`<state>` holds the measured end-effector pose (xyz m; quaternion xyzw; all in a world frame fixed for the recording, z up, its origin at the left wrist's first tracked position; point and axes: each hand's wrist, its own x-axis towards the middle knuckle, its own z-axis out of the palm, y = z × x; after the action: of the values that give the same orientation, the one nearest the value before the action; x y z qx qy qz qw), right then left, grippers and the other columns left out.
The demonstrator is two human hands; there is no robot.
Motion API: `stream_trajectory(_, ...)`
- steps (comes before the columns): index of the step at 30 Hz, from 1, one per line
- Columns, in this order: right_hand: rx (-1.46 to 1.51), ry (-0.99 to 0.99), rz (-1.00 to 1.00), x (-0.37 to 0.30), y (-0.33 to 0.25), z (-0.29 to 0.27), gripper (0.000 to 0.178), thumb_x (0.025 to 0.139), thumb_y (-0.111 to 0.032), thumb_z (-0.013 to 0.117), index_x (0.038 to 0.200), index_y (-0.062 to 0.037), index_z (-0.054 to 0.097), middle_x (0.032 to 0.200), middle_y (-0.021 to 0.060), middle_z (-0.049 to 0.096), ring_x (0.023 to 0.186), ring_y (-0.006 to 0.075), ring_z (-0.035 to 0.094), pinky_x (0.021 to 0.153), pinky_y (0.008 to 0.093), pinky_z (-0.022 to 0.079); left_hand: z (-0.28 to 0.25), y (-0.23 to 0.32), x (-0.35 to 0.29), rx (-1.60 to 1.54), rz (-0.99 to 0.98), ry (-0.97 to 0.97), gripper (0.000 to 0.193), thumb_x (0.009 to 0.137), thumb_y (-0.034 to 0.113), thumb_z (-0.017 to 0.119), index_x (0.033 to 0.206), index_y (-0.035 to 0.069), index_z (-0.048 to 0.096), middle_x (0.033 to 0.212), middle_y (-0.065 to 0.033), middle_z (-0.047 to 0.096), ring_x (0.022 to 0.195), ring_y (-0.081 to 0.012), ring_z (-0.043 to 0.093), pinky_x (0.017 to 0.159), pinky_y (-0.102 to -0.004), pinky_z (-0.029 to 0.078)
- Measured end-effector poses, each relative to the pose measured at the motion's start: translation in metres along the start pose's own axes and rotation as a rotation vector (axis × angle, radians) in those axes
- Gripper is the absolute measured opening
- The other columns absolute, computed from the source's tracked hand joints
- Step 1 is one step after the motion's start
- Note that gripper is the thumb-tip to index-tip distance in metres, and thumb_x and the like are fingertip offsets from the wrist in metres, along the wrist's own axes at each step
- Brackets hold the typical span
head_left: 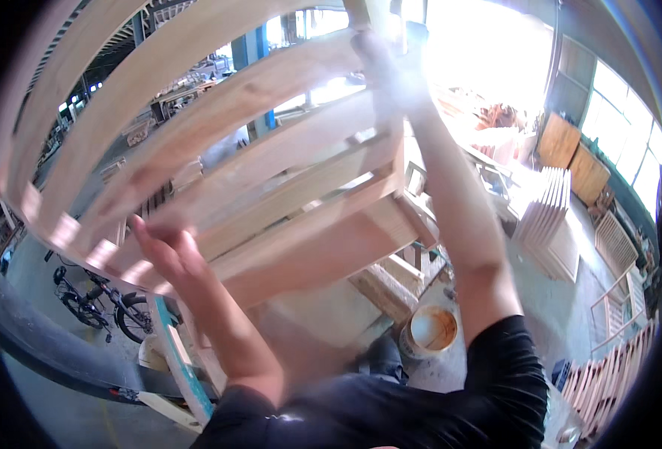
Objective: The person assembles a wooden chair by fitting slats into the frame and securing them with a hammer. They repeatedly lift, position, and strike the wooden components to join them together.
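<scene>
A large slatted wooden frame (279, 168) of pale planks is held up tilted in front of me, filling the upper left and middle. My left hand (168, 251) is at its lower left part, closed on a slat, with some fingers hidden by the wood. My right hand (391, 78), smeared by motion and glare, is raised high at the frame's right end and closed around the end rail. The frame's lowest and widest board (316, 251) is nearest my body.
An open bucket (429, 331) with brownish contents stands near my right side, beside wooden beams (387, 293). A bicycle (103, 303) is at the left. Stacked slatted panels (548, 228) and more wooden pieces (608, 374) stand at the right. A green-edged support (178, 359) stands below my left arm.
</scene>
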<state>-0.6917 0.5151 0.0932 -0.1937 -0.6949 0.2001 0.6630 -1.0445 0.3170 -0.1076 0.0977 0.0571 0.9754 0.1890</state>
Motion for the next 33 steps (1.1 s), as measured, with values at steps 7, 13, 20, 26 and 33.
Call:
stream_trajectory(7, -0.242, 0.226, 0.359, -0.184, 0.093, 0.038, 0.044, 0.089, -0.04, 0.071, 0.074, 0.0018, 0.068, 0.061, 0.0131, 0.064, 0.06, 0.0212, 0.065, 0.059, 0.0403, 0.049, 0.073, 0.067, 0.014, 0.439, 0.23, 0.044, 0.056, 0.083, 0.017, 0.084, 0.129, -0.001, 0.057, 0.113, -0.0113, 0.063, 0.102, -0.0238, 0.062, 0.089, -0.0389, 0.055)
stream_trajectory(13, 0.031, 0.046, 0.828, -0.307, 0.128, 0.111, 0.043, 0.091, -0.038, 0.069, 0.074, 0.0016, 0.068, 0.062, 0.0102, 0.066, 0.057, 0.0204, 0.064, 0.06, 0.0392, 0.05, 0.087, 0.09, 0.007, 0.734, 0.491, -0.151, 0.06, 0.077, 0.01, 0.088, 0.127, -0.002, 0.056, 0.113, -0.0107, 0.062, 0.102, -0.0226, 0.06, 0.087, -0.039, 0.055)
stream_trajectory(20, 0.092, -0.155, 1.165, -0.449, 0.17, 0.173, 0.049, 0.09, -0.046, 0.07, 0.073, 0.0007, 0.072, 0.061, 0.0103, 0.067, 0.062, 0.021, 0.069, 0.063, 0.0366, 0.052, 0.05, 0.063, -0.001, 1.031, 0.482, -0.279, 0.055, 0.073, 0.007, 0.089, 0.118, -0.004, 0.061, 0.105, -0.012, 0.063, 0.092, -0.0222, 0.061, 0.081, -0.0375, 0.053)
stream_trajectory(26, 0.478, -0.036, 1.302, -0.553, 0.229, 0.231, 0.029, 0.098, -0.032, 0.066, 0.091, -0.004, 0.069, 0.076, 0.0057, 0.067, 0.063, 0.016, 0.062, 0.059, 0.0321, 0.05, 0.027, 0.025, -0.01, 1.17, 0.477, -0.327, 0.052, 0.072, 0.009, 0.089, 0.114, -0.005, 0.061, 0.097, -0.0124, 0.064, 0.086, -0.0219, 0.061, 0.078, -0.0355, 0.053)
stream_trajectory(33, 0.373, 0.034, 1.555, -0.56, 0.244, 0.242, 0.025, 0.096, -0.03, 0.067, 0.093, -0.0059, 0.064, 0.071, 0.0012, 0.056, 0.06, 0.0144, 0.056, 0.047, 0.0331, 0.042, -0.007, -0.024, -0.016, 1.262, 0.448, -0.417, 0.05, 0.075, 0.005, 0.088, 0.114, -0.008, 0.06, 0.108, -0.0188, 0.068, 0.094, -0.0234, 0.068, 0.089, -0.0329, 0.055)
